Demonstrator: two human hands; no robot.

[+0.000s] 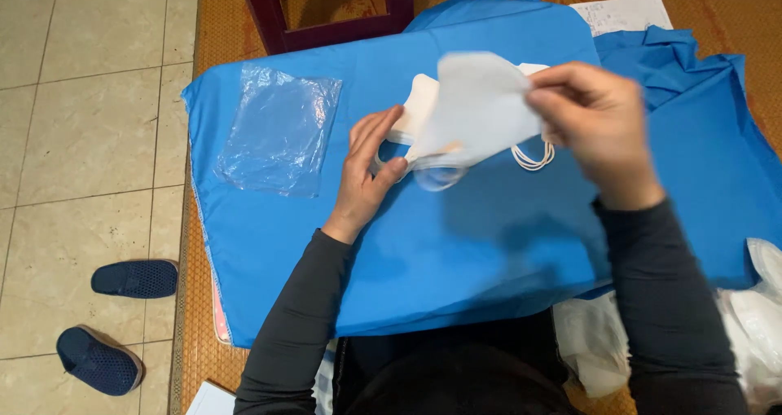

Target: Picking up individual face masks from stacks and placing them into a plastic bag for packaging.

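My right hand [595,126] pinches a white face mask [476,109] by its right edge and holds it up over a blue cloth [456,236]. My left hand [368,166] rests on the cloth and grips a clear plastic wrapper [436,173] below the mask's lower left corner. More white masks [415,105] lie stacked behind it, their ear loops [533,156] showing under my right hand.
A clear plastic bag [277,130] lies flat on the cloth's left part. A dark wooden stool frame [326,24] stands beyond it on a woven mat. Two blue slippers [122,313] sit on the tiled floor at left. White plastic bags [757,317] lie at lower right.
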